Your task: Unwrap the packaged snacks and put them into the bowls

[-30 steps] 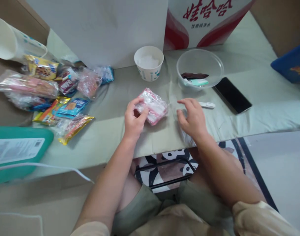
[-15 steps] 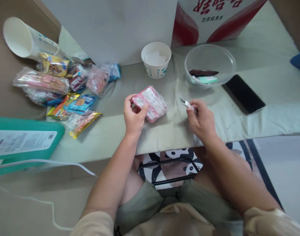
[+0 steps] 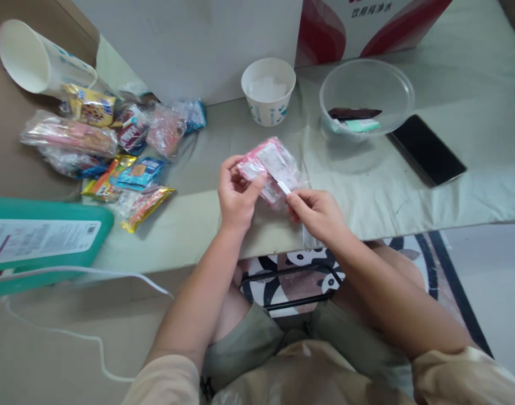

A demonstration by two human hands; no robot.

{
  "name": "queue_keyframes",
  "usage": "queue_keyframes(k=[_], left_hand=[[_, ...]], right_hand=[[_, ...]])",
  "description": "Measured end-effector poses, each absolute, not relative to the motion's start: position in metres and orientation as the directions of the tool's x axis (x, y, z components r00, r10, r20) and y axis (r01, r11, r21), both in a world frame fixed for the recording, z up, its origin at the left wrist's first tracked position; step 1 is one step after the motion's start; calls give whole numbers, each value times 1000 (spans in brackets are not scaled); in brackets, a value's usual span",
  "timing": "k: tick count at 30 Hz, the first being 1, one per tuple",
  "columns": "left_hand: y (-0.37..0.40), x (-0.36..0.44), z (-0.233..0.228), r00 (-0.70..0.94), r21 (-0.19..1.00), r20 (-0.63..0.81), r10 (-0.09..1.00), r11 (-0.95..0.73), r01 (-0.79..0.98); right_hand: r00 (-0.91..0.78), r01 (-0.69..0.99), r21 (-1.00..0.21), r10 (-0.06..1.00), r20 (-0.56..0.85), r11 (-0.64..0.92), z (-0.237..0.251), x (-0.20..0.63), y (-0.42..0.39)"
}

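Your left hand (image 3: 236,197) is grasping the pink snack packet (image 3: 271,167) by its near-left edge, lifting it just clear of the tabletop (image 3: 409,185) in front of the paper cup (image 3: 268,90). Your right hand (image 3: 314,212) is pinching a small white tool (image 3: 282,185) and pressing its tip against the packet's near side; whether it carries a blade, I cannot tell.

Risks, as judged: your left thumb is sitting just beside the tool tip, so a slip along the slick film could be sending the tip into it. The packet is being gripped at one edge only; it could be twisting or dropping, spilling its contents once the film opens.

Count, outward from the paper cup:
- One pink snack packet, in hand.
- One small white tool.
- One upright paper cup, holding something white.
- One clear bowl (image 3: 367,95) right of the cup, holding two flat items, one dark, one pale green.
- One black phone (image 3: 426,149) beyond the bowl.
- One tipped-over paper cup (image 3: 33,59) far left.
- A heap of wrapped snacks (image 3: 113,152) left of the cup, roughly ten; overlaps are preventing an exact figure.
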State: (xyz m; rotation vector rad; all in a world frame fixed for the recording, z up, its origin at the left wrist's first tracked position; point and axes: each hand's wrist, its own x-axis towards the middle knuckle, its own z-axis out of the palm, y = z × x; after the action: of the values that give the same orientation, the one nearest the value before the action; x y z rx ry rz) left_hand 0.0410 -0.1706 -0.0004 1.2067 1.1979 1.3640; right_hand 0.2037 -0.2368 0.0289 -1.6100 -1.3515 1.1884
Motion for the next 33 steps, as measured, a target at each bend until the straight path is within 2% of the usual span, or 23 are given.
queue_keyframes(k=[5,7,9,12,15,17,19,21,24,27,29,31,33], left_hand=[[-143,12,-8,-274,981,81,958,-125,-149],[-139,7,-10,-306,979,8,952,-70,-190],[-143,7,-12,-300,984,-68,952,13,-180],[-157,11,-14,-196,996,-86,977,79,-43],[-168,9,-12,-107,973,33,994,-7,232],[-170,6,-8,-29,901,173,985,-146,410],[-170,5,-4,136,810,263,955,-295,507],[-169,6,-1,305,751,275,912,-402,524],[-171,11,4,400,734,267,877,-454,505],[-171,12,8,334,780,257,907,-399,482],[-169,11,10,184,872,218,958,-276,403],[-164,8,12,-19,973,106,994,-100,209],[-158,4,15,-186,997,-76,980,74,-18]], right_hand=[[5,492,-844,971,-239,-211,29,212,-238],[57,567,-804,983,-177,-178,27,222,-235],[148,683,-718,988,-43,-134,22,236,-230],[225,838,-528,969,105,-138,12,257,-221],[262,888,-428,951,167,-169,1,270,-216],[230,878,-471,937,264,-83,-3,271,-215],[112,821,-557,923,367,121,-5,263,-216],[-27,716,-622,902,431,318,-4,250,-216],[-90,617,-686,901,424,384,-2,232,-214],[-60,620,-713,926,372,327,1,229,-212],[-26,628,-721,934,358,294,4,236,-212],[48,620,-743,932,358,253,5,247,-213],[164,593,-785,927,337,180,3,258,-213]])
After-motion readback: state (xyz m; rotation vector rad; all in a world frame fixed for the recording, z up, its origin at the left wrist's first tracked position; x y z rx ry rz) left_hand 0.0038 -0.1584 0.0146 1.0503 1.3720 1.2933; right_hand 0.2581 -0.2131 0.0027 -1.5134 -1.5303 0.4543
